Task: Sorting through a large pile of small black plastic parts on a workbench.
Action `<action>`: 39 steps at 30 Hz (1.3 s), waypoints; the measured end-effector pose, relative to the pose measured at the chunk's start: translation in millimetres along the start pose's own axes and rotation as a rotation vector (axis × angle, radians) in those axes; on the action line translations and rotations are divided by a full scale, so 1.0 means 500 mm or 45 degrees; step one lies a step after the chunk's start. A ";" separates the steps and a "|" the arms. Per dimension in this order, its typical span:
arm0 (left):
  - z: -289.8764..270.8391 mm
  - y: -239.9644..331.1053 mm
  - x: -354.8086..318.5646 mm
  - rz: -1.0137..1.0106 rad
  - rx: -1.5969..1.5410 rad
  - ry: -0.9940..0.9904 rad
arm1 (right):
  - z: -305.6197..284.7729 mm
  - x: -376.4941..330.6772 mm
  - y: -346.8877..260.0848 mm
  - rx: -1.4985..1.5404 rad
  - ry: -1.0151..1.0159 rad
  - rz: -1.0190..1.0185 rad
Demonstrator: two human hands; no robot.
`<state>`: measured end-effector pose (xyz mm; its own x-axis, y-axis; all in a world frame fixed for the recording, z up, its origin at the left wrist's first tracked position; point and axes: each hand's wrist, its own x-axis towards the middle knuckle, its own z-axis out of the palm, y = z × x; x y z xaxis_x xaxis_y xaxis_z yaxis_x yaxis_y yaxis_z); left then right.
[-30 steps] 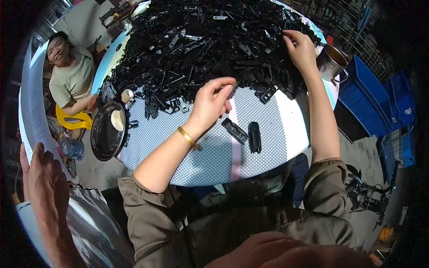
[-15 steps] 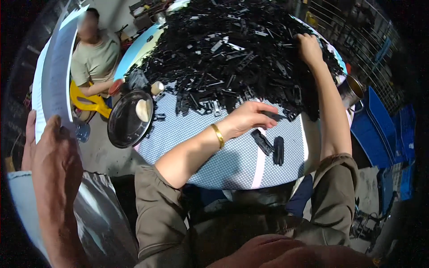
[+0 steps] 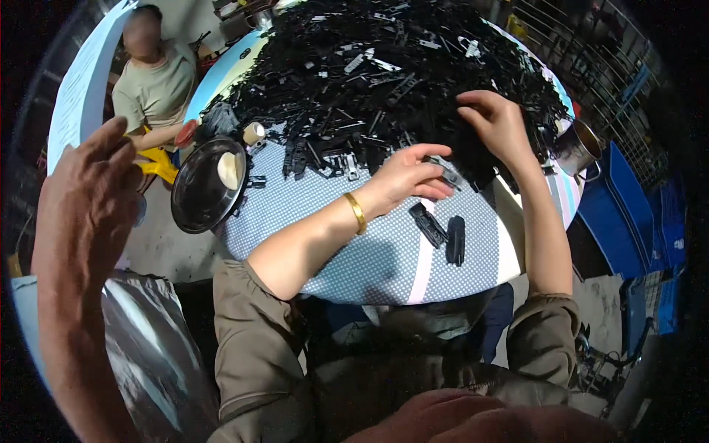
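Head view, looking down on a round table (image 3: pixel 369 266) with a dotted pale cover

1. Heap of black plastic parts (image 3: pixel 384 74): fills the far half of the table, loose pieces spilling toward the near edge.

2. Left hand (image 3: pixel 410 177): forearm crosses the cover from the lower left, a gold bangle (image 3: pixel 357 213) on the wrist. Fingers drawn together at the near fringe of the heap, pinching a small black part (image 3: pixel 445 170) at the fingertips.

3. Right hand (image 3: pixel 496 122): lies on the right side of the heap, fingers curled into the parts; whether it grips any one piece cannot be told.

4. Two black parts set apart on the bare cover, just nearer than the left hand: a ribbed oblong piece (image 3: pixel 428 224) lying at a slant, and a darker piece (image 3: pixel 456 240) beside it to the right, close but not touching.

5. Dark round metal plate (image 3: pixel 193 203): at the left edge of the table, with a pale round object (image 3: pixel 230 170) in it. A small cream cylinder (image 3: pixel 253 133) stands just beyond the plate.

6. Metal cup (image 3: pixel 576 148): at the right rim of the table, beside the heap.

7. Blue crates (image 3: pixel 628 214): on the floor to the right.

8. Other people: one seated at the far left in an olive shirt (image 3: pixel 159 92); another person's raised hand (image 3: pixel 85 192) fills the near left
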<state>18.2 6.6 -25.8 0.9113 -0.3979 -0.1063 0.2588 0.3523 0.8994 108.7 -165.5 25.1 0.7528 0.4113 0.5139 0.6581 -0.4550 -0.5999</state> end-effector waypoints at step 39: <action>0.012 0.032 -0.016 0.274 -0.171 0.290 | 0.030 -0.048 -0.041 0.009 -0.037 -0.733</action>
<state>13.3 10.3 -8.2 0.9938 -0.1078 -0.0258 0.0786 0.5219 0.8494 76.8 -154.2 15.9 0.2723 0.6129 0.7417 0.9616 -0.1462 -0.2322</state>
